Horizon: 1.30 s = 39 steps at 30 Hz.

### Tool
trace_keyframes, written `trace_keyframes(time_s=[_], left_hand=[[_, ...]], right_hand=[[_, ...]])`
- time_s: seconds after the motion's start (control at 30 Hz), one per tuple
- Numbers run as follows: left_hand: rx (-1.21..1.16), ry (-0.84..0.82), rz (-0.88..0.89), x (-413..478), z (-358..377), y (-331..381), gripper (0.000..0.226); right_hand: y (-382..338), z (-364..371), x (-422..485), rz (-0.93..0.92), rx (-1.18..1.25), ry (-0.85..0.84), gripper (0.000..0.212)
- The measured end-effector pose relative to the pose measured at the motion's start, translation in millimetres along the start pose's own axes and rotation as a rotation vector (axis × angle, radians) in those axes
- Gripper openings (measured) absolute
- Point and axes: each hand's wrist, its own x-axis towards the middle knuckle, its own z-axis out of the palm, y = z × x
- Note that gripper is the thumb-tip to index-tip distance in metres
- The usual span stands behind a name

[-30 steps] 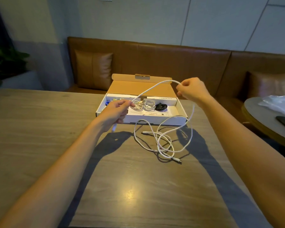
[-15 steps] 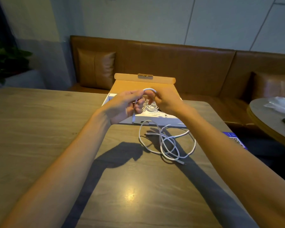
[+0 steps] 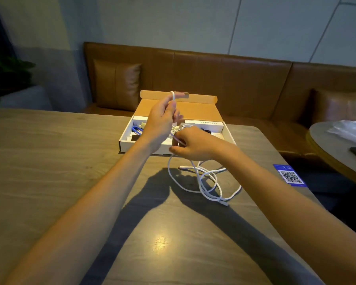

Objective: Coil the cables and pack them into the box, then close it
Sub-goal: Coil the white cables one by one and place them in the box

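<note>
Coiling step: your left hand [image 3: 162, 118] grips a loop of the white cable [image 3: 211, 198] above the open box [image 3: 132, 147]; your right hand [image 3: 193, 146] pinches it lower. The slack lies tangled on the desk [image 3: 49, 161]. Next, wrap another loop.

Brown leather bench [image 3: 224, 79] (grey wall [image 3: 173, 21])
</note>
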Motion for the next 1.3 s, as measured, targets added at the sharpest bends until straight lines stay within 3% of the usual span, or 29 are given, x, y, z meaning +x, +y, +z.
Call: trace_keyframes(time_s=[0.1,0.17,0.27,0.33,0.47,0.57,0.63,0.73,0.83,0.9,0.97,1.03,1.07,1.17,1.23,1.3], left_hand=[[0.447,-0.053,0.177,1,-7,-12,0.027],[0.451,-0.211,0.062,1,-13,-13,0.029],[-0.048,-0.385,-0.260,-2,-20,-3,0.029],[-0.427,-0.491,-0.355,-3,-26,7,0.027],[-0.929,-0.564,-0.379,1,-27,21,0.033],[-1.234,-0.410,-0.321,4,-14,27,0.037],[-1.033,-0.165,-0.213,9,-8,27,0.040],[-0.104,0.068,0.125,12,-9,16,0.033],[0.561,-0.029,0.320,8,-13,0,0.022],[0.747,-0.101,0.226,10,-17,-2,0.026],[0.566,-0.235,-0.087,9,-23,6,0.040],[0.165,-0.445,-0.382,5,-30,15,0.051],[-0.018,-0.541,-0.429,2,-33,19,0.052],[-0.577,-0.609,-0.410,1,-32,30,0.044],[-0.901,-0.493,-0.362,5,-24,37,0.042],[-0.943,-0.280,-0.253,11,-17,39,0.040]], right_hand=[[-1,-22,-6,-0.057,0.044,0.047,0.020],[4,-43,-7,-0.108,0.060,0.170,0.016],[18,-63,-6,-0.094,0.165,0.364,0.021],[25,-62,-2,-0.073,0.281,0.434,0.024],[21,-42,0,-0.063,0.501,0.408,0.033],[10,-26,1,0.021,0.455,0.299,0.040],[5,-20,2,0.036,0.344,0.150,0.031],[0,-29,2,0.055,0.186,0.045,0.028],[-2,-50,-3,0.039,0.116,0.067,0.025],[4,-64,-5,0.009,0.089,0.156,0.023],[11,-74,-5,0.002,0.142,0.257,0.020],[18,-76,-3,0.006,0.181,0.350,0.020],[21,-74,-2,0.007,0.196,0.389,0.019],[24,-58,1,0.021,0.363,0.440,0.024],[21,-45,2,0.044,0.441,0.397,0.036],[14,-39,-1,0.087,0.436,0.254,0.039]])
